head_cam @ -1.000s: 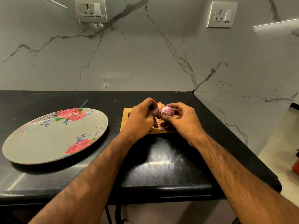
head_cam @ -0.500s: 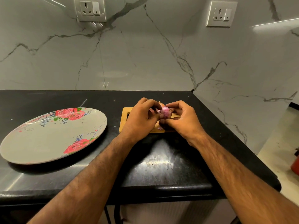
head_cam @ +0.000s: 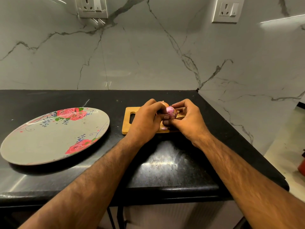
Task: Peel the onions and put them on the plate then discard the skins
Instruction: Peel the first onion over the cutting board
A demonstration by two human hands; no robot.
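Above 1 board (head_cam: pixel 127 124), left hand (head_cam: pixel 145 123), right hand (head_cam: pixel 189 121) pinch 1 pink onion (head_cam: pixel 170 111); 1 plate (head_cam: pixel 49 146).

Both arms bare as far as the frame shows; nothing worn on them. The left forearm (head_cam: pixel 92 176) has dense dark hair along its upper side, thinning toward the wrist. The right forearm (head_cam: pixel 244 176) has sparser hair, with long tendon ridges and a vein line running up toward the wrist. The left hand (head_cam: pixel 145 123) has a broad back with rounded knuckles. The right hand (head_cam: pixel 189 124) has a fleshy thumb base and creases at the wrist. Bare fingers (head_cam: pixel 180 104); nails too small to judge.
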